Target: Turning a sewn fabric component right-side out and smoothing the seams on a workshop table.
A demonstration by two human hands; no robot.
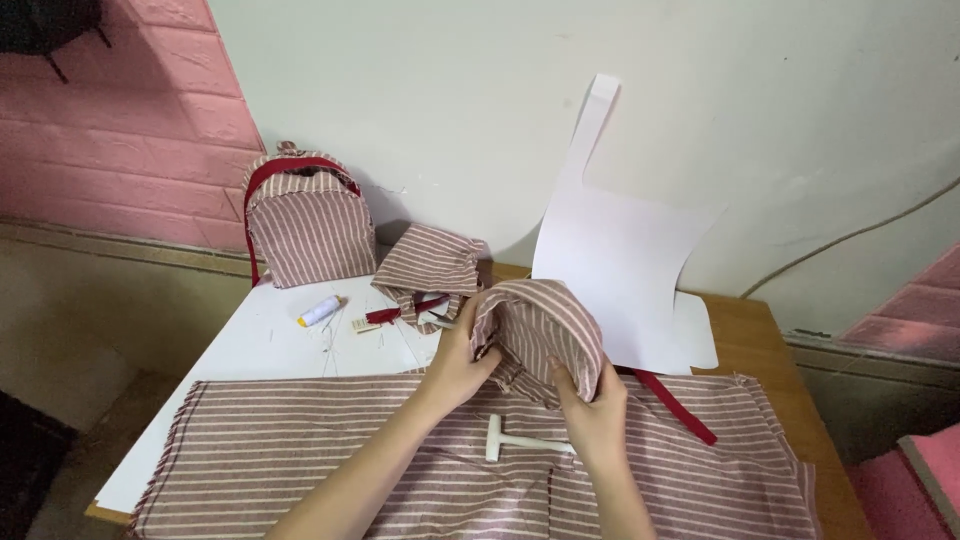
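here, seen from above, two bare hands work at a small wooden table (745,330) set against a pale wall. the left hand (462,362) grips the near left edge of a rounded pouch (540,330) of red-and-white striped cloth, its fingers curled tight on the fabric with the thumb on top. the right hand (592,405) clasps the lower right side of the same pouch, fingers closed around the cloth from below. the pouch is lifted just above the table, near its middle, over a wide piece of the same striped fabric (300,450) that covers the front of the table and hangs at the near edge. a small white t-shaped tool (515,441) lies on that fabric, just beside the right hand. a red strap (675,405) trails out from under the pouch toward the right. behind the hands, a white paper pattern (615,250) leans against the wall. a second folded striped piece (430,262) sits to the left of it, with a red strip under it. farther left, a finished striped backpack (305,225) with red trim stands upright. a white spool of thread (320,311) lies on a white sheet (260,340) near the backpack.
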